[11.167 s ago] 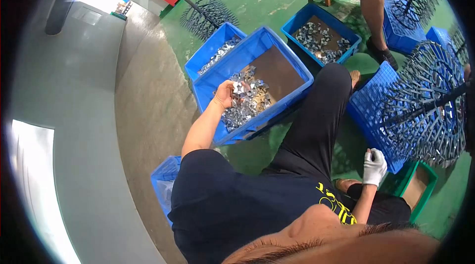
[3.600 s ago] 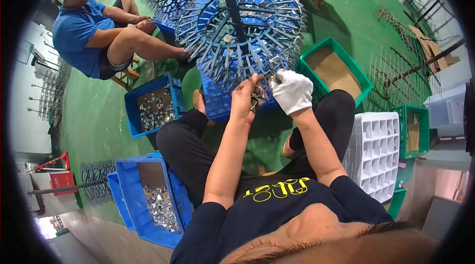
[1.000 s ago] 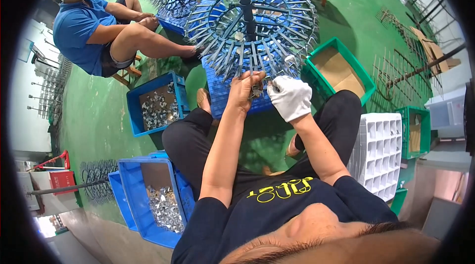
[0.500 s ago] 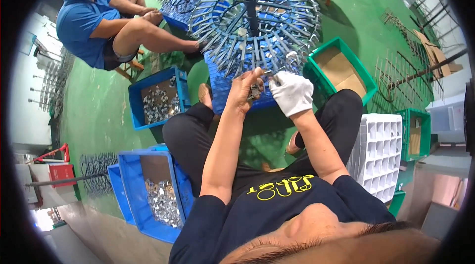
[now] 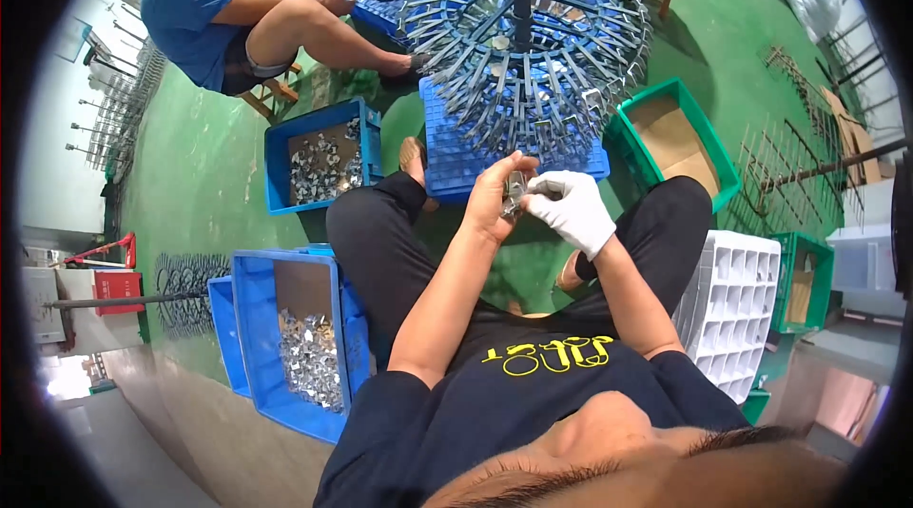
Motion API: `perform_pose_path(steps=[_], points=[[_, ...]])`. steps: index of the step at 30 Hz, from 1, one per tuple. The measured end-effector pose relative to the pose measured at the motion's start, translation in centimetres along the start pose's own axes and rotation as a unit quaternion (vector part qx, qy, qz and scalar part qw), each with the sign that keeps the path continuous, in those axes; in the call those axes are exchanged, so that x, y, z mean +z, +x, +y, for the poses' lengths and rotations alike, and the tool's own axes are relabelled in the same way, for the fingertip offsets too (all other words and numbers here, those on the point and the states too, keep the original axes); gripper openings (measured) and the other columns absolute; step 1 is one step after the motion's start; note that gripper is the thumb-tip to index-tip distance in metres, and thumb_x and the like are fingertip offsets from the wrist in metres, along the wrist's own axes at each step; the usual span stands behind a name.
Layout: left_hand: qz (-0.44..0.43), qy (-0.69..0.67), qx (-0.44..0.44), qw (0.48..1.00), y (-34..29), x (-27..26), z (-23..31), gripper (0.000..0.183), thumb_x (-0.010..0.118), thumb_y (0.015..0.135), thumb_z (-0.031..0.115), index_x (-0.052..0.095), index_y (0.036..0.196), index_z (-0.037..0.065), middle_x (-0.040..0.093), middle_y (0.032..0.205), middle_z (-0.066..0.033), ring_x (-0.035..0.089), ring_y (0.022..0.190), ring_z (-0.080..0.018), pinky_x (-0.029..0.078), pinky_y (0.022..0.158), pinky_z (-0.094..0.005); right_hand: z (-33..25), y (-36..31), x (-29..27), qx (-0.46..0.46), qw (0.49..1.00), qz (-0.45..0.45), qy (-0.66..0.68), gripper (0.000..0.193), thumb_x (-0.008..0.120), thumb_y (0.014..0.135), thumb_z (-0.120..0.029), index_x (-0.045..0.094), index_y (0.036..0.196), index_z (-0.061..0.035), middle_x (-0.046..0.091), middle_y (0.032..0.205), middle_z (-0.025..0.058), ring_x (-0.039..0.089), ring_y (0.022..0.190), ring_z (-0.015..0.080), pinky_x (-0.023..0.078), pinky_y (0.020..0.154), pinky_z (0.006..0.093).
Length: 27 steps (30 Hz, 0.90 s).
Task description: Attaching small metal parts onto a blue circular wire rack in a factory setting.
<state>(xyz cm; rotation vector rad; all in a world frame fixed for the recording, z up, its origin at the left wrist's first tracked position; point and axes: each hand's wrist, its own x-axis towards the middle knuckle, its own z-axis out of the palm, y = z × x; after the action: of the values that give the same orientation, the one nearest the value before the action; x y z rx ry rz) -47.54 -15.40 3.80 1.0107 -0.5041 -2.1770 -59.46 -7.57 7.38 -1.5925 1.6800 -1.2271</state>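
We hold our bare left hand (image 5: pixel 490 201) with its fingers partly curled around a small clutch of shiny metal pieces (image 5: pixel 514 192), just in front of the round rack (image 5: pixel 521 28) with its ring of metal prongs. Our gloved right hand (image 5: pixel 582 211) comes in from the other side, its fingers bent and their tips at those pieces; we cannot tell whether it grips one. Beneath the rack sits a blue crate (image 5: pixel 452 161), with a green tray (image 5: pixel 713 145) to its right. On our left, a blue bin (image 5: pixel 249 346) holds a heap of similar pieces.
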Motion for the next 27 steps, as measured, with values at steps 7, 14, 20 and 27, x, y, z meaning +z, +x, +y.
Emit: perform_pose_path(steps=[7,14,20,27], points=[[-0.097,-0.12,-0.143,0.978,0.6,-2.2,-0.3,0.026,0.061,0.087,0.03,0.065,0.09,0.005,0.064,0.078,-0.0066,0.059,0.056,-0.0145,0.041,0.036,-0.0189,-0.1,0.5,-1.1,0.27,0.914,-0.034,0.301,0.013,0.064,0.08,-0.012,0.064,0.074,0.0001,0.06,0.062,0.0041,0.046,0.047,0.0104,0.037,0.045,0.0226],[-0.026,0.077,0.012,0.997,-2.5,0.2,1.5,0.021,0.068,0.082,0.026,0.067,0.085,0.005,0.063,0.072,-0.0012,0.057,0.058,-0.0099,0.038,0.044,-0.0181,-0.2,0.0,0.2,0.096,0.958,0.187,0.196,0.008,0.064,0.078,-0.004,0.061,0.071,-0.0013,0.054,0.057,0.0017,0.042,0.044,0.011,0.034,0.043,0.0239],[-0.045,0.209,0.085,0.973,-2.4,2.1,2.2,0.019,0.07,0.08,0.023,0.067,0.083,0.005,0.062,0.067,-0.0004,0.054,0.058,-0.0066,0.036,0.044,-0.0167,-1.8,0.6,-0.9,-0.177,0.944,0.193,-0.203,0.004,0.064,0.074,0.001,0.062,0.073,-0.0028,0.051,0.055,0.0018,0.043,0.046,0.0131,0.035,0.044,0.0258],[-0.079,0.273,0.113,0.952,-1.5,3.8,4.4,0.018,0.071,0.08,0.021,0.067,0.086,0.004,0.062,0.07,-0.002,0.053,0.055,-0.0064,0.034,0.043,-0.0168,-2.5,1.7,-3.0,-0.099,0.964,0.237,-0.066,0.008,0.065,0.068,0.002,0.06,0.068,-0.0042,0.052,0.056,0.0041,0.042,0.046,0.0173,0.036,0.045,0.0284]])
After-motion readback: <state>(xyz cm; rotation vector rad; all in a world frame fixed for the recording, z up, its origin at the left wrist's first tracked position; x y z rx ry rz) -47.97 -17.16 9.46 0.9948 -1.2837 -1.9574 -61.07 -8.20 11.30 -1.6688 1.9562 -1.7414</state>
